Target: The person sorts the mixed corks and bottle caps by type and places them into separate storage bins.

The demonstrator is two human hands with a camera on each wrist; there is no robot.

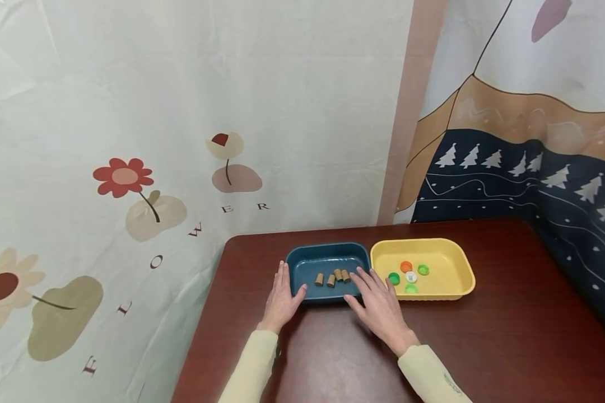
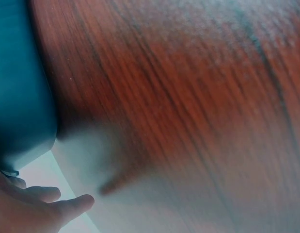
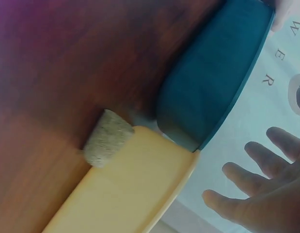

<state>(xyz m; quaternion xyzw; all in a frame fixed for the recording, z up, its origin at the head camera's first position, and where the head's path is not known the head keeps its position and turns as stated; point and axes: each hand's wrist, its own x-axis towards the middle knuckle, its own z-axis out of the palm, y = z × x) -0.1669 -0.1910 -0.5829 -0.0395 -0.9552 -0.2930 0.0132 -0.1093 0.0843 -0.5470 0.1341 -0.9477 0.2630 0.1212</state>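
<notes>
My left hand (image 1: pixel 280 301) is at the left wall of a dark blue tray (image 1: pixel 302 253), fingers straight and thumb near its front corner. Over the tray's right front edge is my right hand (image 1: pixel 381 308), fingers spread, nothing in its grip. Several wine corks (image 1: pixel 331 280) stand or lie on the blue tray's floor, partly behind the right fingertips. In the right wrist view, a speckled cork (image 3: pixel 108 138) shows against the outer wall of the yellow tray (image 3: pixel 140 189). The right hand (image 3: pixel 266 194) appears there with fingers apart, beyond the trays.
To the right, the yellow tray touches or nearly meets the blue one; it holds several bottle caps, among them an orange cap (image 1: pixel 406 266), a white cap (image 1: pixel 410 277) and a green cap (image 1: pixel 394 279). Both trays rest on a dark red-brown table (image 1: pixel 504 336), with printed curtains (image 1: pixel 307 112) behind.
</notes>
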